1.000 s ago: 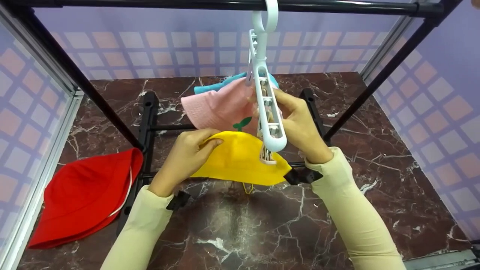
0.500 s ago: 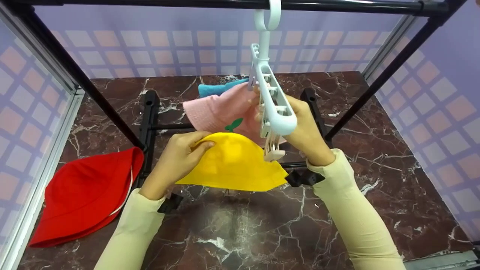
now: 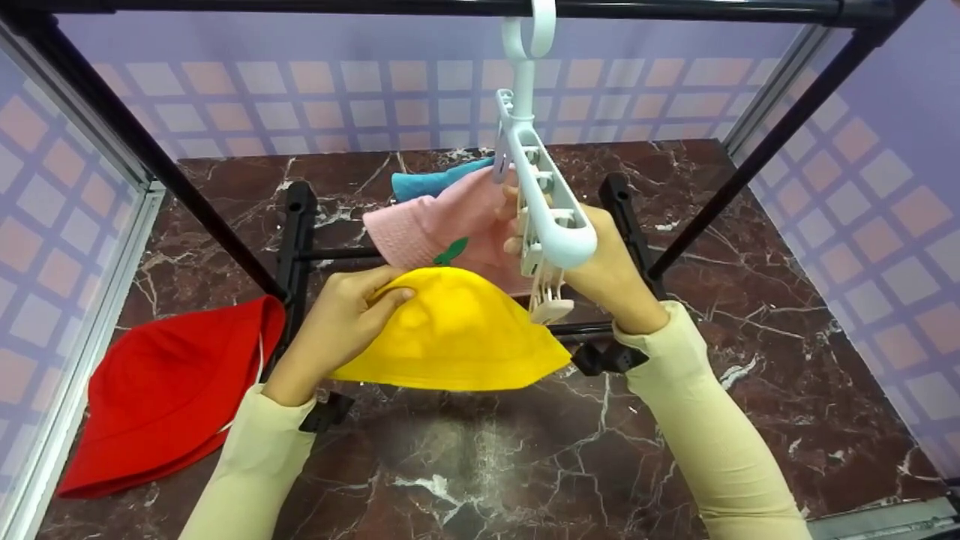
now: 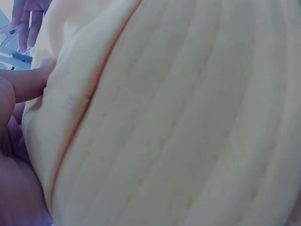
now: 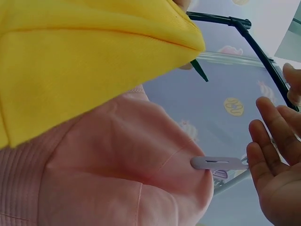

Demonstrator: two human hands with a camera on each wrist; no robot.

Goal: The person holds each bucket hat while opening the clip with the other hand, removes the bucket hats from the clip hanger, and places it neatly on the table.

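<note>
My left hand (image 3: 337, 319) pinches a yellow bucket hat (image 3: 450, 337) at its crown, thumb in front, brim hanging down. A green leaf (image 3: 451, 250) sticks up from its top. In the left wrist view the hat's fabric (image 4: 188, 113) looks pale and fills most of the frame. My right hand (image 3: 600, 251) is behind the white clip hanger (image 3: 566, 240), its fingers fairly straight in the right wrist view and close to a clip (image 5: 216, 163). That clip holds the crown of a pink bucket hat (image 5: 127, 160). Behind it shows a blue hat (image 3: 435, 180).
A red bucket hat (image 3: 172, 397) with a white cord lies on the dark marble surface (image 3: 480, 465) at the left. The hanger hooks over the black rack's top rail (image 3: 360, 6). Rack posts (image 3: 765, 157) slope down on both sides, inside patterned walls.
The left hand has drawn the yellow hat left and slightly down. The hanger's near end first swung right and up, then stayed about there, with my right hand beside it.
</note>
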